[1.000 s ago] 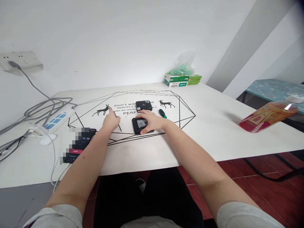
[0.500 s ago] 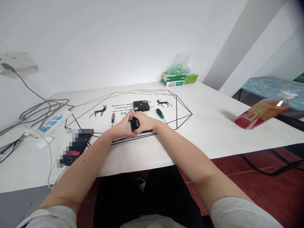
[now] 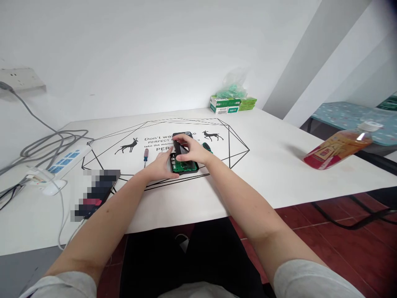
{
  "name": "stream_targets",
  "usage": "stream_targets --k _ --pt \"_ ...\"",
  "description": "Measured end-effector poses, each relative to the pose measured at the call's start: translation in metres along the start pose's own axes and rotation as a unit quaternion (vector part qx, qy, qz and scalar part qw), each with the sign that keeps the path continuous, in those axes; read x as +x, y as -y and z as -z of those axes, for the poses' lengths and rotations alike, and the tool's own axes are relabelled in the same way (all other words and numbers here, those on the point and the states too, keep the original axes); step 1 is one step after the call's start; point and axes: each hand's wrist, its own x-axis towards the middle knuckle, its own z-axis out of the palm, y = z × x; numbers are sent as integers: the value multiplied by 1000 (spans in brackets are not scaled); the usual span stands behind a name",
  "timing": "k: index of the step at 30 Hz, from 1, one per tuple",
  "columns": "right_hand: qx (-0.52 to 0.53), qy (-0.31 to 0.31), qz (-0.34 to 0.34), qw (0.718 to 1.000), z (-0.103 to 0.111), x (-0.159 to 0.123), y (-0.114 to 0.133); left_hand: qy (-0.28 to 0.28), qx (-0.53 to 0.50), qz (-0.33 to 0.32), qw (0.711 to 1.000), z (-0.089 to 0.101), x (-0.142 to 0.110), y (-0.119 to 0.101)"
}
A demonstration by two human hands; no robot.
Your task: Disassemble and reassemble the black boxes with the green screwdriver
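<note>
A small black electronic box base (image 3: 197, 169) lies on the table with its green circuit board (image 3: 185, 168) showing. My left hand (image 3: 159, 167) grips the base from its left side, thumb at the front edge. In my right hand (image 3: 194, 150), a black cover (image 3: 180, 150) is pinched between thumb and fingers, tilted above the board. Behind it lies another flat black piece (image 3: 187, 133), partly hidden by my right hand. A screwdriver (image 3: 146, 155) with a blue and red handle lies left of the base. Right of my right hand, a green-handled screwdriver (image 3: 206, 147) is partly covered.
A phone with a blurred screen (image 3: 101, 188) lies at left, near a power strip (image 3: 68, 159) and coiled cables (image 3: 56, 142). Green and white boxes (image 3: 225, 104) stand by the wall under a plastic bag (image 3: 232, 85). A drink bottle (image 3: 336, 147) is at right.
My right hand has lifted the black cover up and away from the base, exposing the green board. My left hand stays at the base's left side.
</note>
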Motion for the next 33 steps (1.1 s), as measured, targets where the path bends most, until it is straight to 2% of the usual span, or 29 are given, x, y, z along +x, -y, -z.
stream_targets --k 3,5,7,11,14,19,21,24,29,31,33 --pt "117 -32 0 993 2 0 1 20 31 -1 999 0 3 6" --pt "171 -19 -8 985 1 -3 4 15 59 -2 998 1 6 9" --pt "180 4 -9 984 0 -5 8 10 80 4 997 2 7 11" --pt "124 36 12 992 3 -10 11 2 98 8 995 3 5 14" --pt "77 75 -13 994 12 -14 10 -5 108 19 994 6 2 21" --pt "-7 128 -41 991 32 -25 20 26 83 36 996 12 -1 32" --pt "-70 158 -77 982 39 -29 29 31 77 36 996 13 -2 33" --pt "-172 207 -151 951 43 -34 43 34 79 36 996 12 -2 30" --pt "-266 285 -193 900 31 -37 46 26 75 37 996 13 -2 27" --pt "-279 285 -199 895 27 -36 44 22 71 36 997 14 -2 26" --pt "-271 280 -189 901 24 -36 42 23 72 34 997 14 -1 25"
